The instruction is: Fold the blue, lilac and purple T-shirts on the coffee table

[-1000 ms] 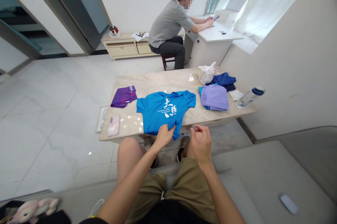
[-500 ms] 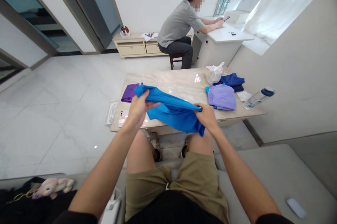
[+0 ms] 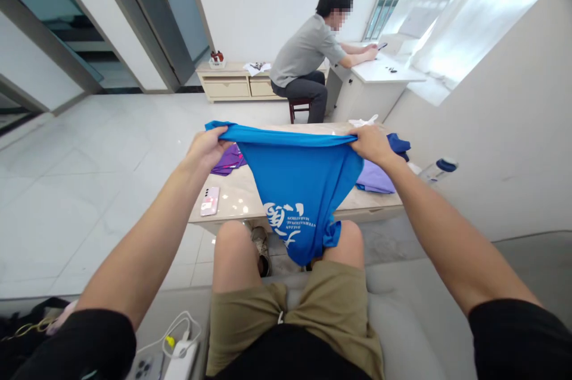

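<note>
Left grip (image 3: 208,148): grasping the blue T-shirt (image 3: 304,174) at one end of a folded-over edge, thumb on top. Right grip (image 3: 373,143): grasping the other end of the same edge, the fabric pinched at the thumb. Between the two grips the edge is drawn nearly straight.

The T-shirt hangs from that edge above the tabletop (image 3: 239,189), its lower part dropping past the near edge to between the wearer's knees. The white print, with "MARATHON" legible, appears upside down near the bottom. A bunched part of the fabric lies against the right knee (image 3: 353,240).

Tabletop, left side: a purple garment (image 3: 229,161) lies just beyond the left grip, partly covered by it. A pink phone (image 3: 210,201) lies at the near left corner, its camera side up.

Tabletop, right side: a lavender garment (image 3: 376,178) lies near the near edge, partly hidden by the right forearm. A dark blue garment (image 3: 399,144) lies towards the far right corner. A white plastic bag (image 3: 365,122) shows above the right grip at the far edge. A clear bottle (image 3: 435,171) with a blue cap stands by the right edge.

Beyond the far edge, a person in a grey shirt (image 3: 301,49) sits on a dark stool (image 3: 299,107).
</note>
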{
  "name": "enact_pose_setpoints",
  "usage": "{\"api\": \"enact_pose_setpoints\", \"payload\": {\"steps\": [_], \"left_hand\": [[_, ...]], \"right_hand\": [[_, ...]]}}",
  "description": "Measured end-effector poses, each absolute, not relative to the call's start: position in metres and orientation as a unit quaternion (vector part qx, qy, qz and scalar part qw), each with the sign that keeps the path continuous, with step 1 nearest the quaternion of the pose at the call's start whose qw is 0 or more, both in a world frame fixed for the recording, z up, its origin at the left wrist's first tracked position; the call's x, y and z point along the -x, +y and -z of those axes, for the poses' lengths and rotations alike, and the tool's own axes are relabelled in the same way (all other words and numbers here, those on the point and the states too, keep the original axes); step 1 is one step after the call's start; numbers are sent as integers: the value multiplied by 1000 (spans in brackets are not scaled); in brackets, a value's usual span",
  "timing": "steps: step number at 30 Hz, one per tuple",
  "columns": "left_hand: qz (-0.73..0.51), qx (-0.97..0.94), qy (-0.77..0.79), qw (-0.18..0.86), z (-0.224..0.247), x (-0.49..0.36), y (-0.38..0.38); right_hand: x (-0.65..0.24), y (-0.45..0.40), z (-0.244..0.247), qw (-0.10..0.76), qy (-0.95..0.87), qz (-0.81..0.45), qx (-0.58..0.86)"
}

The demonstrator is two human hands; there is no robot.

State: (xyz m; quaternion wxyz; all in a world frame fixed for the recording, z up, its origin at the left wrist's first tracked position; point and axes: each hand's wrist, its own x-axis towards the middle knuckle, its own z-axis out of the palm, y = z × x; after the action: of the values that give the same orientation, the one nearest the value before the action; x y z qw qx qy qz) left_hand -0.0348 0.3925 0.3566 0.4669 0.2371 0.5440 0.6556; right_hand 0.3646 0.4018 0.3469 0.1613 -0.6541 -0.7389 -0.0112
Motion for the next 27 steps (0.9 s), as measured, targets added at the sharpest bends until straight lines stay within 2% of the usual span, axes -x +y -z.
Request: {"api": "enact_pose_setpoints", "payload": {"steps": [3,7,9,11,13,16,21,24,27], "left_hand": [[-685,-290,506,437,-390,35,430],[-732,-393,417,369,-446,56,429],[-746,-402,404,343,-452,65,418],[-756,-376,425,326,-435,68,408],[-747,-332,472,331,-398,67,402],[-685,-275,567,365,-320,65,401],[-494,-271,720,405,-191,66,397],[-415,-284,753,424,-137,70,387],[-338,-314,770,441,-96,83,380]], "right_hand": [[-356,431,-396,212,-697,74,681],[-360,423,-484,310,-681,186,637],[-364,415,-503,322,-693,221,606],[-368,411,-494,320,-700,234,594],[-369,415,-458,311,-712,220,590],[-370,429,-371,288,-739,158,588],[-362,439,-211,200,-756,30,622],[-360,430,-140,143,-769,-20,623],[-366,416,-92,98,-778,-55,618]]}}
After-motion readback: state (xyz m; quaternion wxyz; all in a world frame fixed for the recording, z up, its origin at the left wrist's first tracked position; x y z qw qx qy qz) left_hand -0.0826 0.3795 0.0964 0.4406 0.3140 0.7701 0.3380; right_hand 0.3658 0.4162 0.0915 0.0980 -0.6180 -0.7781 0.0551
